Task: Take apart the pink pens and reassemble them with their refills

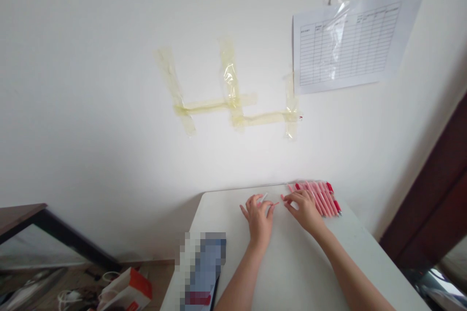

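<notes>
My left hand [259,216] rests on the white table [292,272] with its fingers pinched on a thin red and white pen part [272,202]. My right hand [303,208] lies just to its right, fingers curled on a pink pen piece [283,198] at the left edge of a row of several red and pink pens [321,197]. The two hands' fingertips almost meet near the table's far edge.
A white wall stands right behind the table, with yellowed tape strips [229,102] and a printed grid sheet [350,41]. A dark door frame [434,194] is at the right. A blurred object [202,267] lies at the table's left front. A dark table [40,228] and a red and white box [127,291] are lower left.
</notes>
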Demonstrator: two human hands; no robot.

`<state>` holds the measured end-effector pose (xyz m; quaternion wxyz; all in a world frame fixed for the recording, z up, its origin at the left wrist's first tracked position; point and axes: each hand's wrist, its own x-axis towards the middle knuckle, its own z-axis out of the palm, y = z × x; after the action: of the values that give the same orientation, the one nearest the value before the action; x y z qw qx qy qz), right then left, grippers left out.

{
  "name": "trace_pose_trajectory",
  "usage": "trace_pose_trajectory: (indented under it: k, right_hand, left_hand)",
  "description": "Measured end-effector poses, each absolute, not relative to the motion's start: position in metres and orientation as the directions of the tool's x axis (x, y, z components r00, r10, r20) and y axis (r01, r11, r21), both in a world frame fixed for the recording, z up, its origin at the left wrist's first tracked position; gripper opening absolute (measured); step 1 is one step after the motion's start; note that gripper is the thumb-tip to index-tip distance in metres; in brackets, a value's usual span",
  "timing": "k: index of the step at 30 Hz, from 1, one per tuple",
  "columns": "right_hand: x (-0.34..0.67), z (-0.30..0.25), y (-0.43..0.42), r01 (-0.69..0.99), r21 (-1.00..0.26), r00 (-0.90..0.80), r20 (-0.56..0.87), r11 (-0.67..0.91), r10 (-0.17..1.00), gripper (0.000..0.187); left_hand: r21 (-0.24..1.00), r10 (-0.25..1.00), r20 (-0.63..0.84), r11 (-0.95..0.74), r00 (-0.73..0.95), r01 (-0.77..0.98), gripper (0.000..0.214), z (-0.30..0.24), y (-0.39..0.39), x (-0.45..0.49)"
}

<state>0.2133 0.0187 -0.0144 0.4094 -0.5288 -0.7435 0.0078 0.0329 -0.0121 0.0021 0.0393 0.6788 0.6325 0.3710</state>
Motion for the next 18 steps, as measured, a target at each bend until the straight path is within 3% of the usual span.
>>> trace_pose_trajectory:
  k: [18]
  right_hand:
    - [0.2142, -0.0206, 0.0233, 0.753, -0.406, -0.213, 0.595, 0.518, 0.775, 0.022]
  left_hand:
    - [0.51, 0.886, 0.462, -0.219, -0.05, 0.832, 0.014, 0.0, -0.0112, 0.0326]
